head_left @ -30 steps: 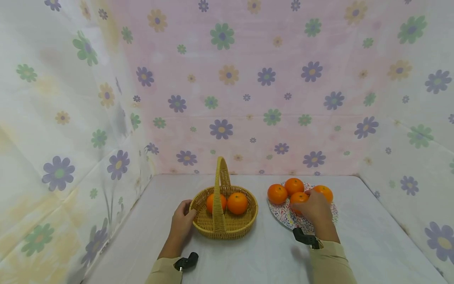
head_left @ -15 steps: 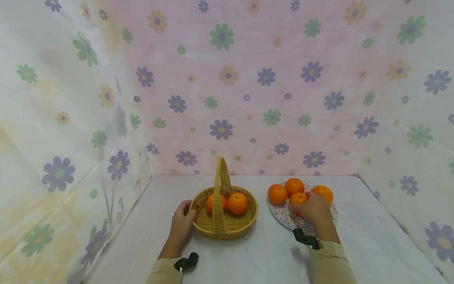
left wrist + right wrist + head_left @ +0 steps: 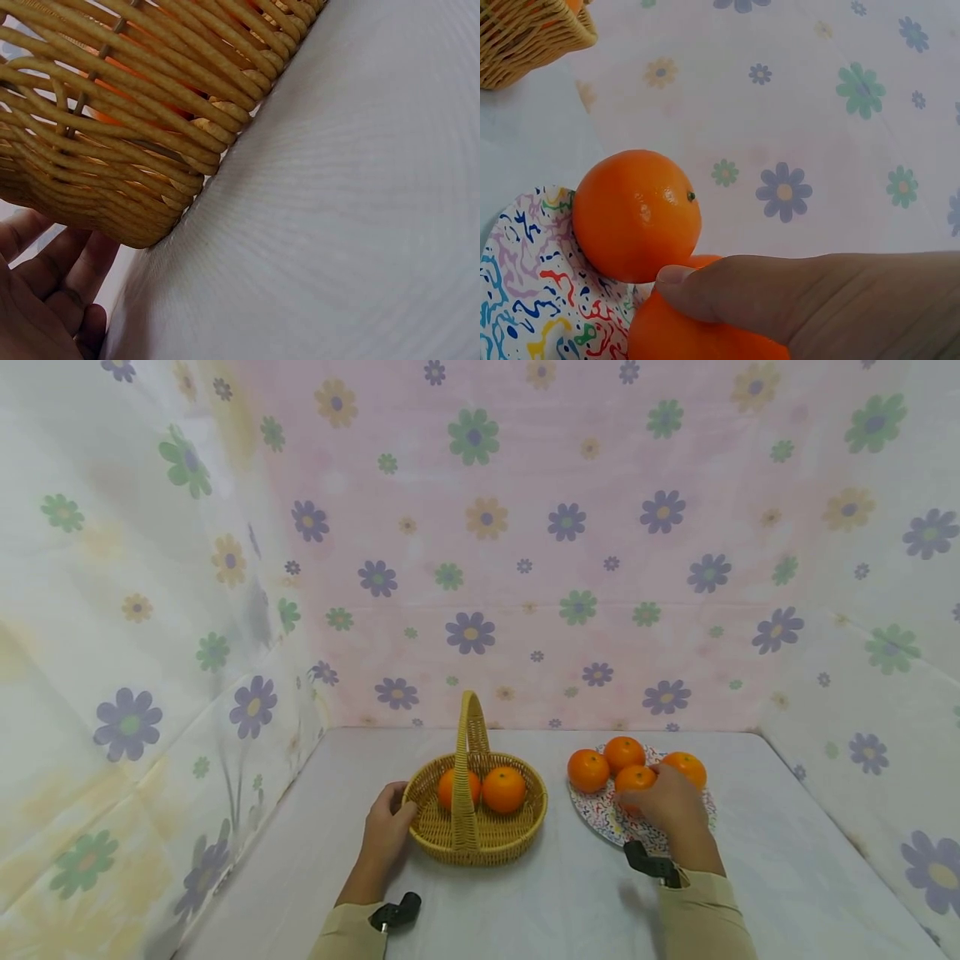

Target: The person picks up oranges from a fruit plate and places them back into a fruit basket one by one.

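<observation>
A yellow wicker basket (image 3: 480, 857) with a tall arched handle stands on the table with two oranges (image 3: 504, 790) inside. My left hand (image 3: 385, 835) grips its left rim, thumb over the edge; in the left wrist view the fingers (image 3: 91, 266) lie against the outside of the weave (image 3: 142, 142). On the right, my right hand (image 3: 671, 810) holds an orange (image 3: 633, 779) over a speckled plate (image 3: 597, 814). The right wrist view shows the thumb (image 3: 735, 292) pressed on that orange (image 3: 682, 334); the other fingers are hidden there.
Three more oranges share the plate: one at the left (image 3: 588, 771), one at the back (image 3: 625, 753) and one at the right (image 3: 688, 768), partly behind my hand. A white cloth covers the table (image 3: 525, 910). Flower-patterned fabric walls (image 3: 525, 652) enclose its back and sides.
</observation>
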Motion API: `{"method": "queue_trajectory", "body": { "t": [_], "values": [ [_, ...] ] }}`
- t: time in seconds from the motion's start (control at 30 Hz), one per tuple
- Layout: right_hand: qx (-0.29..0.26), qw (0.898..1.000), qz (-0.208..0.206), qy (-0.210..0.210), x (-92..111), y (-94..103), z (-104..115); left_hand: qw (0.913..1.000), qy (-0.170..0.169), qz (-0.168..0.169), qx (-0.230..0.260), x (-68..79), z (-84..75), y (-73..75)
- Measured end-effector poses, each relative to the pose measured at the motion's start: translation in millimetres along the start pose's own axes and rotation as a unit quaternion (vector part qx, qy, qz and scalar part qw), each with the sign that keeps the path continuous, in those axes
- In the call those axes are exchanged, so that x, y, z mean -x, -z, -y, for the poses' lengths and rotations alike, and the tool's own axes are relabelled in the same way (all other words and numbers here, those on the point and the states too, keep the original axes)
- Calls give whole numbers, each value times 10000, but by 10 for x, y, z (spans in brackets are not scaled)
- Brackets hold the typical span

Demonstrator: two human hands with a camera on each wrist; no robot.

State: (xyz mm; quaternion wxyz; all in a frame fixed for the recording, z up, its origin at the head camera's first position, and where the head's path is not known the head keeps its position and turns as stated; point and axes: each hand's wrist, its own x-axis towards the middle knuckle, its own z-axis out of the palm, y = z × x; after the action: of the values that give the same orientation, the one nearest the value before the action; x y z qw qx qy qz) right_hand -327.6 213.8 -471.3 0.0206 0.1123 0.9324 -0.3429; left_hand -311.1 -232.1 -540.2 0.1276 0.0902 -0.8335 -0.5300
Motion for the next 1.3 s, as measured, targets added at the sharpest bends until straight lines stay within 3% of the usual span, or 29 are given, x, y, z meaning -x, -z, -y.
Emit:
{"method": "queue_trajectory", "body": {
  "t": [0.8, 1.3],
  "values": [
    [-399, 9991, -135, 22, 62, 86, 140, 9999, 16, 95, 30, -6, -4, 15],
    [-287, 9983, -334, 390, 100, 101, 235, 10000, 21, 61, -22, -21, 4, 11]
  ]
}}
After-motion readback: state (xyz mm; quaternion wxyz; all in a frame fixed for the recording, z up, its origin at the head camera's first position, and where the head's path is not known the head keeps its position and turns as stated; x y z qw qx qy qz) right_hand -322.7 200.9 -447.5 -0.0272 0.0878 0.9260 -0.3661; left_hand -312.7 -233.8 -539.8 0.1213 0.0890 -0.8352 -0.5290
